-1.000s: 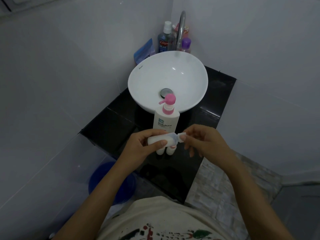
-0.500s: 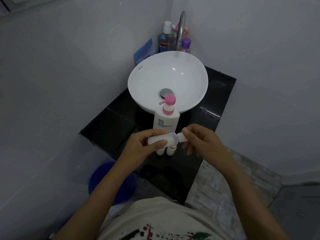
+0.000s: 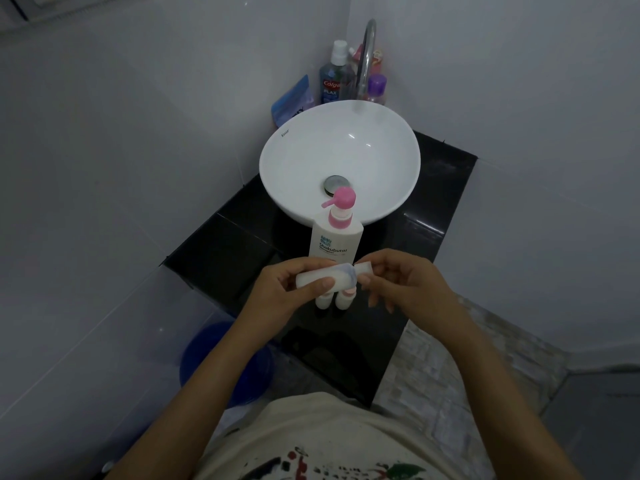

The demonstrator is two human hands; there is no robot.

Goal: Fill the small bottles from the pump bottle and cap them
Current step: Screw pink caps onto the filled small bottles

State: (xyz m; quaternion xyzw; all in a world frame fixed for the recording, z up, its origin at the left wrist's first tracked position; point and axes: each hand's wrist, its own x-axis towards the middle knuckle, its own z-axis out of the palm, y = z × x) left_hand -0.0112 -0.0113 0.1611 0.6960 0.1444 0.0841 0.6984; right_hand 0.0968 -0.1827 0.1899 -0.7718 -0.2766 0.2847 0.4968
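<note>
Head view: the left hand (image 3: 277, 292) grips a small bottle (image 3: 322, 279) lying sideways; the right hand (image 3: 405, 282) pinches its cap (image 3: 364, 268). The pump bottle (image 3: 336, 237) stands at twelve o'clock, two small bottles (image 3: 334, 301) below.

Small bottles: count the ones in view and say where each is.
3. One small bottle lies sideways in the hands, left hand on its body, right hand at its cap. Two more stand on the black counter, partly hidden beneath; others may be hidden.
</note>
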